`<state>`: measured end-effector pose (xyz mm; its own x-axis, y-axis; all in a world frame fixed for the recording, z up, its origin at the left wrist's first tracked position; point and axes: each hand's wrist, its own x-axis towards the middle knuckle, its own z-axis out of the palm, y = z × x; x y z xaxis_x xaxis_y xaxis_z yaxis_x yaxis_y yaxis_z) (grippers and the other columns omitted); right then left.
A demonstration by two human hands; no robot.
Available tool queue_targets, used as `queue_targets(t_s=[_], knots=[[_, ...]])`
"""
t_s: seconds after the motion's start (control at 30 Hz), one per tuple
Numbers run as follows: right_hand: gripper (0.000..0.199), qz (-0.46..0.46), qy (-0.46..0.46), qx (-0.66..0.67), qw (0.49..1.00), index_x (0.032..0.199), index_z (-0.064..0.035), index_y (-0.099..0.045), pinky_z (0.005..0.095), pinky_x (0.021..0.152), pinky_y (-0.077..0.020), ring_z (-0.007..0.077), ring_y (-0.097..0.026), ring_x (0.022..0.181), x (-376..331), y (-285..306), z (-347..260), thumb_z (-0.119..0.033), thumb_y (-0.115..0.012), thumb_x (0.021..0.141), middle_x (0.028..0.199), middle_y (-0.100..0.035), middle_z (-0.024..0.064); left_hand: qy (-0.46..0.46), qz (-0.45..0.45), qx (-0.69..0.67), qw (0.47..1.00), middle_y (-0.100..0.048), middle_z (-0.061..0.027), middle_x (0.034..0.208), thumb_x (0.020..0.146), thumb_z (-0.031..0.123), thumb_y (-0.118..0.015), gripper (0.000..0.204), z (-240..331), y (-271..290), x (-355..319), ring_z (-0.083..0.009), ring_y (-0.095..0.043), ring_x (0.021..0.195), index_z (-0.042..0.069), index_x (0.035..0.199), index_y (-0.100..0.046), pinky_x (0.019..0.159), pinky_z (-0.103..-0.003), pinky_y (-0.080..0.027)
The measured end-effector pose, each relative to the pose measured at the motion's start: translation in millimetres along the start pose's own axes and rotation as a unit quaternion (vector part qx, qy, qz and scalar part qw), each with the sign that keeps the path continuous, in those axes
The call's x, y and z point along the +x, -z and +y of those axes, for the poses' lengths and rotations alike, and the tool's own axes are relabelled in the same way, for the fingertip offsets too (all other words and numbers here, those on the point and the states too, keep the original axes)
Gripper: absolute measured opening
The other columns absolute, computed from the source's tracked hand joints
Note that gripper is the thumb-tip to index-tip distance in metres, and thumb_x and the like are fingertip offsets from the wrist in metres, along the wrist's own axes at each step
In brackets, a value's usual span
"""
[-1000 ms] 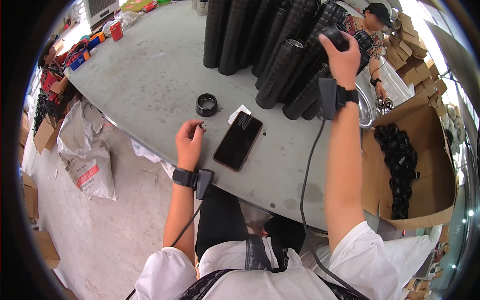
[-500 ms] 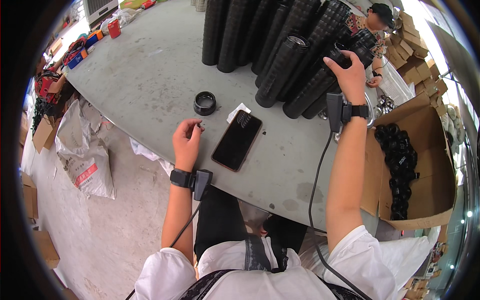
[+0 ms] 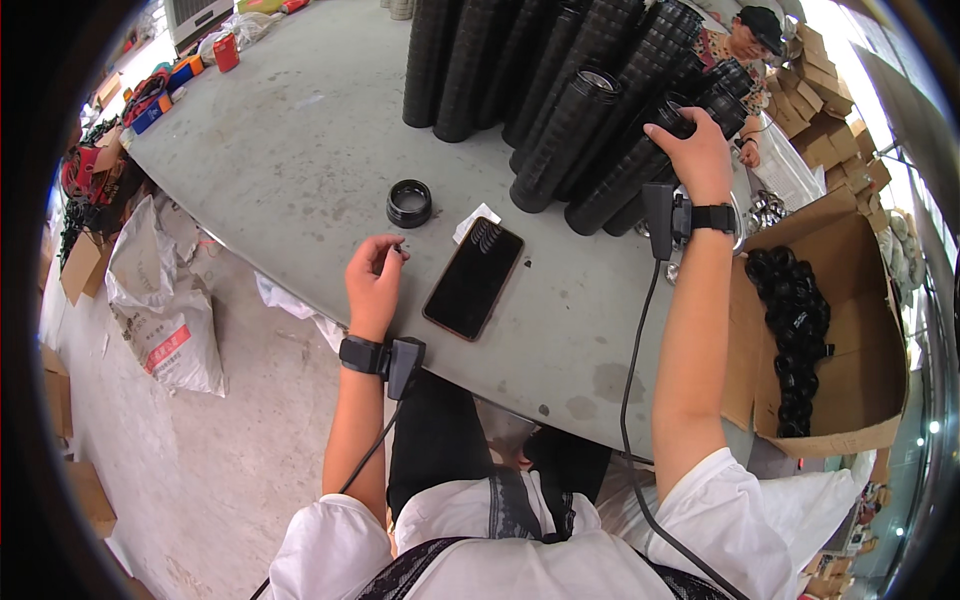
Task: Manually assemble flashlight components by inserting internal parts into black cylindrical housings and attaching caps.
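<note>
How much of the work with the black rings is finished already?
Done: one black ring sits alone on the grey table. In hand: the left hand pinches a tiny dark part, and the right hand grips a ring stack. Left: many tall stacks and a cardboard box of rings.

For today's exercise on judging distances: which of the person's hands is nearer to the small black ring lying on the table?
Left. The left hand rests just below the black ring, apart from it; the right hand is far off, on the stacked black tubes.

Workshop, stacked black tubes [image 3: 560, 90], parts carton [image 3: 850, 330]
</note>
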<state>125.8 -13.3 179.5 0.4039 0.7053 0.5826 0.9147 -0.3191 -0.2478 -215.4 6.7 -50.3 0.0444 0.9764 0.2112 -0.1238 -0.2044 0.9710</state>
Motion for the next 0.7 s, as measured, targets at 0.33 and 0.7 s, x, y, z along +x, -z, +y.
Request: queue_targets(t_s=[0.33,0.7], knots=[[0.057,0.086,0.018,0.174,0.981,0.107,0.004,-0.065,0.0332,0.082,-0.0491,0.0248,-0.067,0.088,3,18,1,-0.037,-0.08,0.071,0.095,-0.07,0.0155,-0.004,-0.001,-0.006,1.0,-0.066,-0.006,0.088,0.089,0.0,-0.051,0.016,1,2,-2,-0.012,-0.064,0.081,-0.002,0.1,-0.063,0.076,-0.025,-0.05],[0.061,-0.015,0.153,0.037,0.987,0.111,-0.0103,-0.067,0.0408,0.089,-0.0466,0.0336,-0.063,0.099,22,-36,-47,-0.054,-0.074,0.07,0.104,-0.068,0.0147,-0.002,-0.014,0.001,1.0,-0.063,-0.0044,0.089,0.091,0.0,-0.051,0.017,3,0,0,-0.0116,-0.062,0.082,-0.003,0.103,-0.062,0.077,-0.024,-0.049]])
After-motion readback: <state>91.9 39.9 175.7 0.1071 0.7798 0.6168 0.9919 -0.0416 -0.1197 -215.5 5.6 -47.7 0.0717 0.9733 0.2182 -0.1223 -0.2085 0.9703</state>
